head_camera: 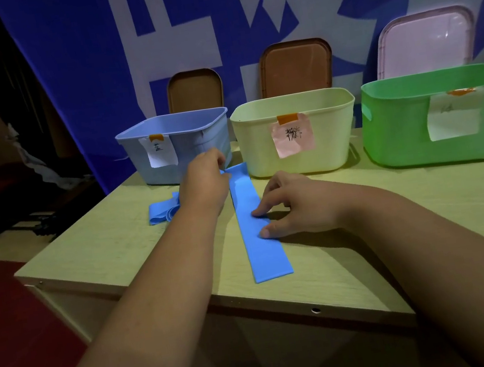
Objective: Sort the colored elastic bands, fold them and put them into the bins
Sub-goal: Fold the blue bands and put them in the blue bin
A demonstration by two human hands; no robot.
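A long blue elastic band (261, 243) lies flat on the pale wooden table (399, 222), running from the bins toward the front edge. My left hand (206, 177) pinches the band's far end near the blue bin. Fingertips of my right hand (298, 206) press down on the band's middle. A second blue band (161, 212), loosely folded, lies left of my left wrist. Three bins stand at the back: a blue bin (174, 146), a pale yellow bin (296, 133) with a pink label, and a green bin (442, 116).
Three lids lean against the blue banner behind the bins: two brown (194, 91) (295, 67), one pink (424, 41). The table's left corner (19, 275) drops to a dark red floor. Dark clutter (15, 200) sits at the far left.
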